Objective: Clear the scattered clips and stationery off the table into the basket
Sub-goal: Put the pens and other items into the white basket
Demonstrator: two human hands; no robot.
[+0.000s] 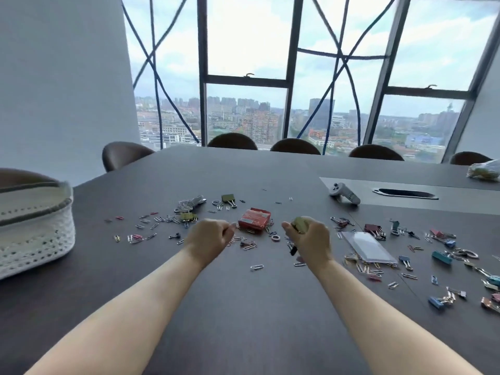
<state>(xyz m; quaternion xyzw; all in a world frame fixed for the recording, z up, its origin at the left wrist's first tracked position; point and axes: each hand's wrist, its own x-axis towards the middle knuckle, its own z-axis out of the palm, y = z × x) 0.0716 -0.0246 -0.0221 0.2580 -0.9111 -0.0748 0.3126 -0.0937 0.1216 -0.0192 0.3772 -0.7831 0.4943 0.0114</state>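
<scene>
Paper clips and binder clips lie scattered across the dark table (243,307). A red box (254,218) sits between my two hands. My right hand (311,236) grips an olive binder clip (299,224), and a dark clip hangs below the fist. My left hand (209,235) is curled just left of the red box, with something small pinched at its fingertips; what it is stays unclear. A white woven basket (35,236) stands at the table's left edge. A clear plastic sleeve (368,246) lies to the right among more clips.
A white handheld controller (343,194) lies at the back right beside a cable slot (405,193). A plastic bag (485,171) sits at the far right edge. Brown chairs (295,146) line the far side below the window.
</scene>
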